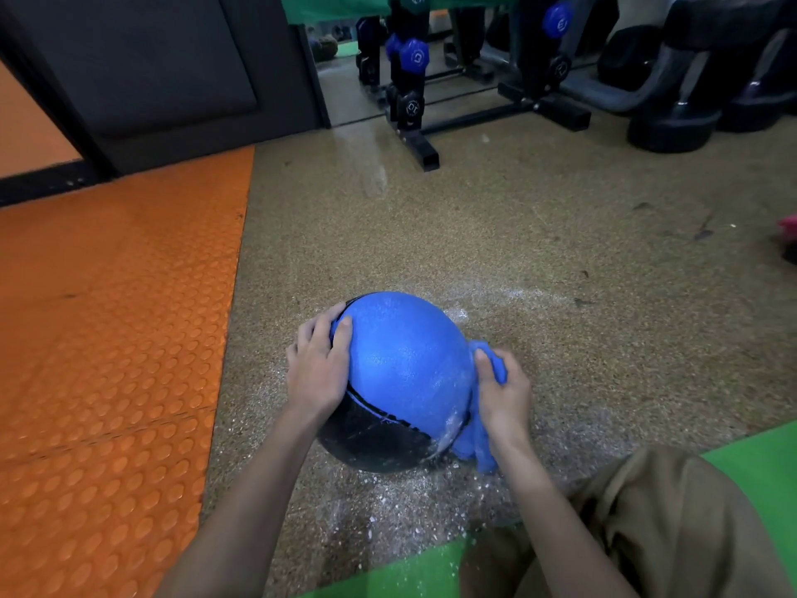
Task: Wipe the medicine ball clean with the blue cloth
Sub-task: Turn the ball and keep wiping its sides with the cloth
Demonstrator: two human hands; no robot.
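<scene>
On speckled gym floor: one medicine ball (405,369), blue over black, between two hands.
Right hand (502,388) clamps one blue cloth (474,446) against the ball's right side; left hand (317,364) lies spread on its left. Beyond: one black rack (425,148) holding blue and black dumbbells (415,56), markings unreadable.

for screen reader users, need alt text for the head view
A person's right hand grips a blue cloth against the right side of a blue and black medicine ball on a speckled floor, while the left hand rests on its left side. White specks lie scattered around the ball; a dumbbell rack stands behind.
</scene>
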